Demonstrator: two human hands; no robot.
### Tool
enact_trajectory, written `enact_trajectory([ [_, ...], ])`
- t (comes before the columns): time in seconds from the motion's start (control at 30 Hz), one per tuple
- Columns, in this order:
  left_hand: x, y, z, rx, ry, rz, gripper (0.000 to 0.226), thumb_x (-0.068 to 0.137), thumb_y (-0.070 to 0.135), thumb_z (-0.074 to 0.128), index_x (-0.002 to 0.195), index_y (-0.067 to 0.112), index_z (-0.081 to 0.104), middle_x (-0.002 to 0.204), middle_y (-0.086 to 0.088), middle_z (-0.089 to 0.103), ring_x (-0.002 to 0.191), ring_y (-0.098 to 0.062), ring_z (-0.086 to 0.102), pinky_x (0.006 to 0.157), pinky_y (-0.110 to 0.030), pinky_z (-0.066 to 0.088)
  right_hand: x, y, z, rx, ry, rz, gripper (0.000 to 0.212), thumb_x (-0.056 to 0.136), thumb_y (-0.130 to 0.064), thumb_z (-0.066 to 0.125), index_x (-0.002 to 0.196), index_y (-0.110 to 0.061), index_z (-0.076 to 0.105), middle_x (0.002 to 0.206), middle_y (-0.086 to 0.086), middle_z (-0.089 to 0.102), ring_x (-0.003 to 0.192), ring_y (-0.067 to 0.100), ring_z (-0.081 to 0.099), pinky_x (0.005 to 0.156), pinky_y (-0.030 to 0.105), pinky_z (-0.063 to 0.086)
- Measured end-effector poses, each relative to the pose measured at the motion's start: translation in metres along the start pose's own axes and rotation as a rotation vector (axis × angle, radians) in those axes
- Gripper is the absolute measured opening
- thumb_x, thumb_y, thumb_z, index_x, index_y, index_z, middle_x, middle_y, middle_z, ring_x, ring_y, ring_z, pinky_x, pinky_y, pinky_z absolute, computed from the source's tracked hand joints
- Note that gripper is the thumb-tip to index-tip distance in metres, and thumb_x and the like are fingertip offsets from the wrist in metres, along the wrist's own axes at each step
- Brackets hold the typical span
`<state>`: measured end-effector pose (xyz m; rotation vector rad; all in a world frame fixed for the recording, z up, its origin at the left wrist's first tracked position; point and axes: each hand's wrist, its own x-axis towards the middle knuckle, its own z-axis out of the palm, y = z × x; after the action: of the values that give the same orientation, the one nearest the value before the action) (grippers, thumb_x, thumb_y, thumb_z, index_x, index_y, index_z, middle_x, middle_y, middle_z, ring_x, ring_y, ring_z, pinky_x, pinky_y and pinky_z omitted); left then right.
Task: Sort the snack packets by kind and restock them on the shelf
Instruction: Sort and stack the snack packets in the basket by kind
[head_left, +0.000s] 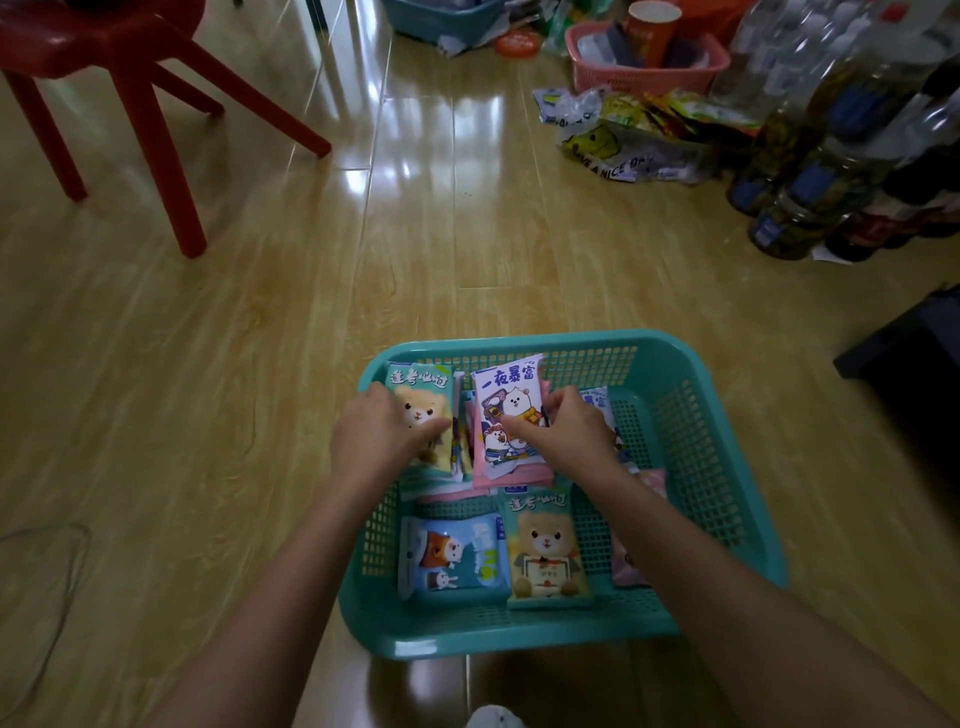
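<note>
**Two hands sorting snack pkts in a teal basket**

Head view, looking down at a wood floor. A teal basket (691, 441) sits in front of the person, both bare arms reaching in.

The R hand (566, 431) pinches the right edge of a white pkt (511, 400), thumb on its face. The pkt lies just left of the hand, atop a pink stack (514, 474) at the basket's far middle. Its long axis runs away from the person. Blue print reads "一夜暴富", w/ cartoon bears below.

The L hand (382, 434) has fingers curled over a green pkt (418, 387) at the far-left corner. This pkt shows a bear and reads "逢考必过"; more pkt edges stand between it and the pink stack.

Near the front wall lie a blue pkt (452, 558) w/ cartoon animals, its text too blurred to read, and a 2nd green pkt (545, 551) w/ the same bear and writing. The R arm passes just beside this one; its matching pile is under the L hand. A pink pkt (626, 564) is partly hidden by the R arm.

No shelf in view, so restocking looks not yet begun. Far right: a bag (618, 150) printed "HAVE A NICE DAY".
</note>
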<state>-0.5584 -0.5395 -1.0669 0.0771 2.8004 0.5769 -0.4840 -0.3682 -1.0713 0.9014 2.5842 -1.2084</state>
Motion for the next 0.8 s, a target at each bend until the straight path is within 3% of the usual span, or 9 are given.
enact_trajectory([
  [0.13,0.002,-0.003,0.002,-0.160,0.001,-0.047,0.075,0.062,0.049,0.080,0.114,0.006,0.048,0.111,-0.010,0.062,0.097,-0.028,0.061,0.080,-0.044,0.053,0.002,0.003,0.000,-0.002,0.007,0.009,0.049,0.078,-0.052,0.066,0.098,-0.009,0.051,0.097,0.008,0.059,0.086,0.021,0.054,0.063,0.028,0.035],
  [0.3,0.001,-0.006,0.002,-0.293,-0.046,-0.030,0.062,0.068,0.040,0.079,0.112,0.010,0.048,0.104,-0.008,0.066,0.092,-0.028,0.064,0.080,-0.047,0.053,0.002,0.001,-0.003,0.004,0.047,0.007,0.048,0.078,-0.049,0.067,0.086,-0.002,0.061,0.078,0.009,0.060,0.066,0.016,0.049,0.054,0.027,0.031],
  [0.37,0.003,-0.009,0.001,-0.348,-0.104,-0.044,0.059,0.069,0.039,0.079,0.109,0.010,0.047,0.101,-0.007,0.066,0.088,-0.028,0.065,0.079,-0.049,0.054,0.002,0.002,-0.002,0.049,0.040,0.008,0.053,0.077,-0.048,0.068,0.089,0.004,0.064,0.079,0.014,0.064,0.067,0.020,0.053,0.057,0.028,0.033],
  [0.47,0.004,-0.013,-0.003,-0.460,-0.167,-0.072,0.058,0.068,0.038,0.080,0.109,0.012,0.049,0.099,-0.007,0.067,0.085,-0.027,0.068,0.075,-0.048,0.057,0.003,0.002,-0.004,0.183,-0.011,0.008,0.052,0.078,-0.045,0.069,0.101,0.002,0.066,0.095,0.015,0.070,0.089,0.028,0.065,0.078,0.038,0.051],
  [0.57,-0.007,-0.012,-0.010,-0.715,-0.190,-0.053,0.046,0.074,0.023,0.077,0.111,0.009,0.055,0.095,-0.008,0.070,0.076,-0.020,0.070,0.060,-0.032,0.057,-0.002,-0.002,-0.019,0.350,-0.020,0.039,0.055,0.081,-0.038,0.069,0.119,0.001,0.059,0.108,0.008,0.064,0.103,0.020,0.059,0.096,0.042,0.048],
  [0.63,-0.018,-0.012,-0.016,-0.834,-0.211,-0.033,0.035,0.078,0.019,0.073,0.108,0.008,0.058,0.088,-0.006,0.072,0.069,-0.015,0.071,0.056,-0.026,0.056,-0.007,-0.001,-0.032,0.482,-0.015,0.033,0.044,0.081,-0.035,0.069,0.113,-0.005,0.064,0.107,0.006,0.069,0.099,0.020,0.064,0.094,0.039,0.050],
  [0.7,-0.027,-0.014,-0.020,-0.913,-0.211,-0.030,0.030,0.080,0.019,0.070,0.106,0.010,0.059,0.087,-0.004,0.073,0.074,-0.019,0.071,0.061,-0.029,0.056,-0.016,0.001,-0.043,0.568,-0.027,0.014,0.025,0.083,-0.030,0.067,0.099,-0.012,0.069,0.096,0.004,0.072,0.091,0.019,0.068,0.088,0.038,0.053],
  [0.8,-0.039,-0.021,-0.023,-1.013,-0.191,-0.047,0.022,0.080,0.017,0.069,0.100,0.016,0.060,0.079,-0.001,0.074,0.065,-0.013,0.071,0.052,-0.023,0.054,-0.034,0.008,-0.051,0.600,-0.095,-0.005,0.020,0.087,-0.025,0.062,0.101,-0.011,0.068,0.095,0.004,0.073,0.085,0.019,0.070,0.080,0.034,0.056],
])
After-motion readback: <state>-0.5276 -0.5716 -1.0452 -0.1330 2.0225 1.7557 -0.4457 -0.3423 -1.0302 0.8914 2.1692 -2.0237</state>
